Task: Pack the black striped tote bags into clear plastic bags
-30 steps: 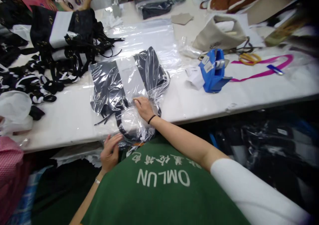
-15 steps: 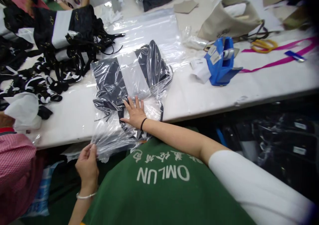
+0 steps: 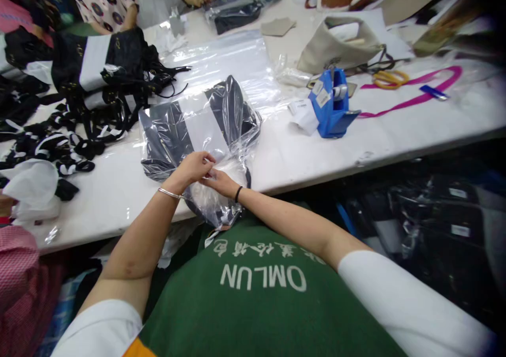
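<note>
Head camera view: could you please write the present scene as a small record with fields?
Left hand: at the clear plastic wrapping, close to the other hand
Right hand: at the same wrapping; exact grip unclear
Item: black bag with pale middle band, inside the wrapping, on the white table
Farther right: blue plastic tape dispenser; yellow-handled scissors

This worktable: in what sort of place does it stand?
Probably a bag workshop: the white worktable bears a plastic-wrapped black bag, a blue tape dispenser and stacked black bags.
</note>
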